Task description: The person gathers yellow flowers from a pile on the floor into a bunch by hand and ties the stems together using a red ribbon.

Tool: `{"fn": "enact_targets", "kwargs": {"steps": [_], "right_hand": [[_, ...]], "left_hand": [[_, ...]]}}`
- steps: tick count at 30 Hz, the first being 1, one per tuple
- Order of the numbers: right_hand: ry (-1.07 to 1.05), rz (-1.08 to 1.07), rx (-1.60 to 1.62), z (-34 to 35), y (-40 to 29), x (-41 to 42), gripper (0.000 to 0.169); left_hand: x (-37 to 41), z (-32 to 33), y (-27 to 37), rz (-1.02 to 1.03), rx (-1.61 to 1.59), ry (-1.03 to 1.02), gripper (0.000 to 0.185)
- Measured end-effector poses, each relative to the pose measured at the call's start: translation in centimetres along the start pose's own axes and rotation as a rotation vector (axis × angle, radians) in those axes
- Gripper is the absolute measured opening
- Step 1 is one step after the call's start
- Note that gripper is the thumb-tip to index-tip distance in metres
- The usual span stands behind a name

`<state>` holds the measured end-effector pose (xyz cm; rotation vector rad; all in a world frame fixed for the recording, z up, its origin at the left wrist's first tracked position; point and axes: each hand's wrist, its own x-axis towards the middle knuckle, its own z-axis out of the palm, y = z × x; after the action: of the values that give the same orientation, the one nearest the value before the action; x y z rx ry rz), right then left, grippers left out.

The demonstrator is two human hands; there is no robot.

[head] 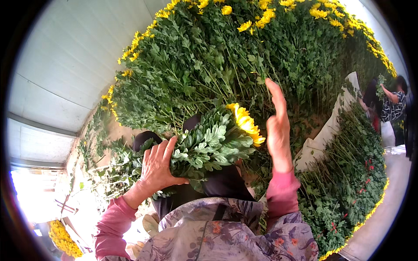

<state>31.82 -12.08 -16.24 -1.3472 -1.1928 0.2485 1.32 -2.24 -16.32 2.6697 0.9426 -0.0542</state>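
Note:
A leafy bunch of yellow chrysanthemums [209, 143] lies across my lap, its yellow flower heads [247, 125] pointing right. My left hand [159, 164] is spread over the stems and leaves on the bunch's left side, thumb towards me, and holds it there. To the right of the flower heads, my right hand [279, 130] is raised and seen edge-on, with its fingers stretched forward and the thumb apart. Its fingertips are close to leaves of the large heap of cut chrysanthemums [209, 65] in front of me; I see nothing held in it.
On the right, another long heap of chrysanthemums [346, 182] lies beside a white sheet [321, 137], with several red ties among its leaves. A co-worker [393, 101] holds greenery beyond it. A pale panel wall [58, 71] stands at left. More yellow flowers [63, 239] are at lower left.

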Motion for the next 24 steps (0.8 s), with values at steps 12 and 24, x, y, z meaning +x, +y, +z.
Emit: {"fn": "enact_targets", "kwargs": {"steps": [12,24], "right_hand": [[-0.112,0.077,-0.114,-1.1,1.8,-0.9,0.092],[-0.684,-0.289,-0.599,9.9,-2.8,-4.0,0.093]], "left_hand": [[2.4,0.6,2.1,0.061,0.045,-0.024,0.124],[0.7,3.2,2.8,-0.03,0.107,0.183,0.104]]}}
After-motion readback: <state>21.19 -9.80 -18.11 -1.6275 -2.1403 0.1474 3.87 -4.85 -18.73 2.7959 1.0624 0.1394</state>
